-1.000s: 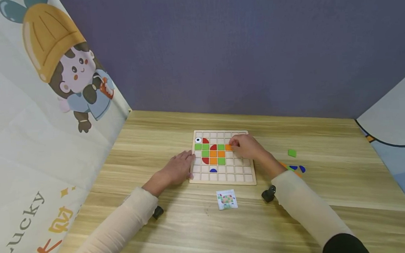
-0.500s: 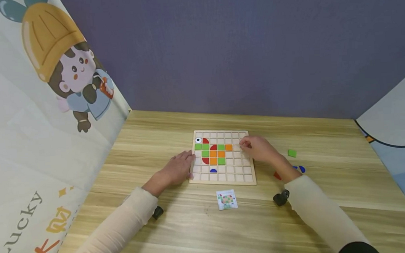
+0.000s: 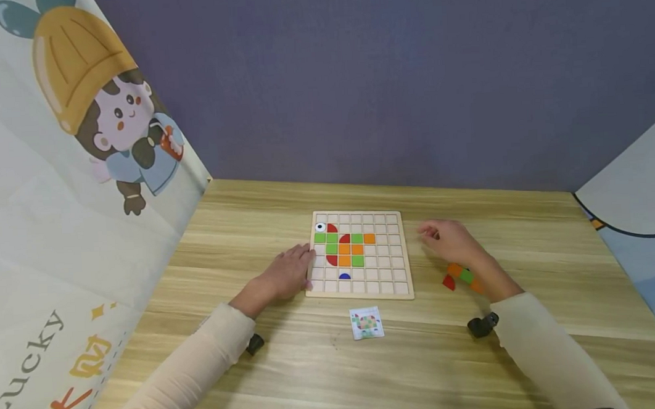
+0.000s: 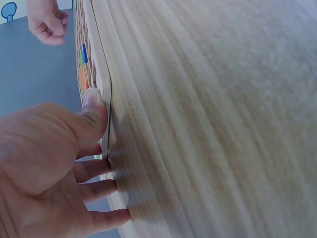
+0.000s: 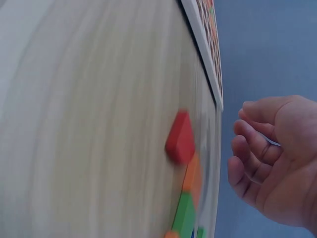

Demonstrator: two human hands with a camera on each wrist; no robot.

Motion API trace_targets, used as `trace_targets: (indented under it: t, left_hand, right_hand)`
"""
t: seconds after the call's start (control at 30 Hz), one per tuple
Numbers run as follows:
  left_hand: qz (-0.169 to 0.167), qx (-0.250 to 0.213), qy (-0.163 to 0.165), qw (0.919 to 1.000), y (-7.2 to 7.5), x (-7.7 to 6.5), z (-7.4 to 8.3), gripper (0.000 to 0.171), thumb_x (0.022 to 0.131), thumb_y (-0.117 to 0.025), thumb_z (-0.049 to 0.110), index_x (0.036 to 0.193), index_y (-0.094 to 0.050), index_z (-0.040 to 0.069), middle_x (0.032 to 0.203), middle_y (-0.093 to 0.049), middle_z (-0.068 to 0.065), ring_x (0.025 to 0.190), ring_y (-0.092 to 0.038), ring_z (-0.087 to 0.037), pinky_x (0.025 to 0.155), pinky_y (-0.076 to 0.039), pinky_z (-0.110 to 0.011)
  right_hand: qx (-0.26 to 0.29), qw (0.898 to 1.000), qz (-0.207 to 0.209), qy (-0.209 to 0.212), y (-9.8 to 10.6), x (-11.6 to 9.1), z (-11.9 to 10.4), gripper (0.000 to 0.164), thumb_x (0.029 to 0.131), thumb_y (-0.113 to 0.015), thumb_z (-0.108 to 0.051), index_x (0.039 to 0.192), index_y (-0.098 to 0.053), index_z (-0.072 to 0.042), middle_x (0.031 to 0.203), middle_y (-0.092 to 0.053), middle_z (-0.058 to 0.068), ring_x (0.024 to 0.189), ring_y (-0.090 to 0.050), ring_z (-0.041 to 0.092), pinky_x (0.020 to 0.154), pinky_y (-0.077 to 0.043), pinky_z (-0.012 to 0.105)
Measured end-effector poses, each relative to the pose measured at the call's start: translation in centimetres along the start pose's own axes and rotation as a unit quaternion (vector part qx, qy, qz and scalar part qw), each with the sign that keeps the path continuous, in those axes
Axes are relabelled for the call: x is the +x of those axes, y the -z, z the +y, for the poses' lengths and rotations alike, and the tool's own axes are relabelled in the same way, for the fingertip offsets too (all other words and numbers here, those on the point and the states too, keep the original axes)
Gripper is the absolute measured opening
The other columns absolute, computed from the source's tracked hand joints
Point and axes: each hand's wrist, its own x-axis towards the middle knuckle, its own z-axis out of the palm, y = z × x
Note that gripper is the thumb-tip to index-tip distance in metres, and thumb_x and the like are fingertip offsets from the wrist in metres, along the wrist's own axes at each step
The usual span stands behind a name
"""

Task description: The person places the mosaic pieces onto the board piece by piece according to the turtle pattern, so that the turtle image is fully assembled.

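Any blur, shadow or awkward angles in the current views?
Head view: fairly even light, soft shadow beside the cream fabric left sleeve, but the printed white card is too tiny for fine detail. Left wrist view: pale wooden grid board nearly edge-on, light wood-grain tabletop smeared toward the upper right. Right wrist view: red quarter-circle piece blurred, with softened edges.

Here's the grid board (image 3: 385, 262), pale wood by its look, smooth and matt! Beneath it the table (image 3: 291, 367) shows streaky wood grain with a soft sheen. The coloured tiles (image 3: 344, 260) on the board look smooth, painted wood or plastic, hard to call. Near side of it: a paper-like card (image 3: 367, 323) and wrinkled cloth sleeves (image 3: 186, 366). Behind it, a matt dark panel (image 3: 382, 90); left of it, a lightly creased printed sheet (image 3: 26, 183).
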Motion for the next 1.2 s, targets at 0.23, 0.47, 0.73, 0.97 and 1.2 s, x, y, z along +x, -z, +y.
trace_targets:
  t: [0.23, 0.47, 0.73, 0.97, 1.2]
  left_hand:
    - [0.002, 0.001, -0.001, 1.0, 0.0, 0.0, 0.0, 0.075, 0.099, -0.065, 0.031, 0.158, -0.031, 0.0, 0.167, -0.026, -0.021, 0.155, -0.025, -0.04, 0.123, -0.03, -0.06]
    - [-0.001, -0.001, 0.001, 1.0, 0.2, 0.0, 0.0, 0.075, 0.099, -0.065, 0.031, 0.158, -0.03, 0.001, 0.167, -0.025, -0.021, 0.155, -0.024, -0.04, 0.123, -0.029, -0.06]
    - [-0.003, -0.003, 0.001, 1.0, 0.2, 0.0, 0.0, 0.074, 0.1, -0.065, 0.032, 0.158, -0.031, 0.002, 0.168, -0.025, -0.02, 0.155, -0.024, -0.04, 0.123, -0.03, -0.06]
    - [-0.005, -0.008, 0.002, 1.0, 0.4, -0.2, 0.1, 0.075, 0.1, -0.065, 0.031, 0.159, -0.03, 0.002, 0.168, -0.023, -0.02, 0.156, -0.023, -0.04, 0.123, -0.028, -0.06]
    - [-0.006, -0.003, 0.003, 1.0, 0.4, -0.1, 0.1, 0.074, 0.1, -0.065, 0.031, 0.159, -0.03, 0.003, 0.168, -0.024, -0.02, 0.156, -0.024, -0.039, 0.123, -0.03, -0.06]
  right_hand:
    - [-0.024, 0.999, 0.009, -0.022, 1.2, -1.6, 2.3, 0.033, 0.104, -0.057, -0.024, 0.129, -0.067, -0.005, 0.112, -0.072, 0.018, 0.104, -0.068, 0.036, 0.088, -0.055, 0.055]
    - [-0.041, 0.998, 0.02, -0.033, 2.2, -3.2, 4.4, 0.031, 0.104, -0.057, -0.024, 0.127, -0.067, -0.004, 0.111, -0.073, 0.018, 0.101, -0.068, 0.037, 0.085, -0.056, 0.055]
    - [-0.066, 0.996, 0.018, -0.053, 2.9, -4.1, 5.8, 0.033, 0.102, -0.058, -0.019, 0.128, -0.064, 0.001, 0.112, -0.07, 0.024, 0.102, -0.066, 0.041, 0.086, -0.053, 0.058]
    - [-0.077, 0.995, 0.025, -0.064, 3.0, -4.4, 6.5, 0.033, 0.099, -0.06, -0.018, 0.125, -0.064, 0.002, 0.111, -0.069, 0.025, 0.102, -0.065, 0.042, 0.088, -0.051, 0.059]
    - [-0.076, 0.994, 0.011, -0.082, 3.3, -4.6, 6.7, 0.034, 0.098, -0.062, -0.016, 0.125, -0.064, 0.005, 0.111, -0.067, 0.028, 0.102, -0.063, 0.044, 0.088, -0.051, 0.06]
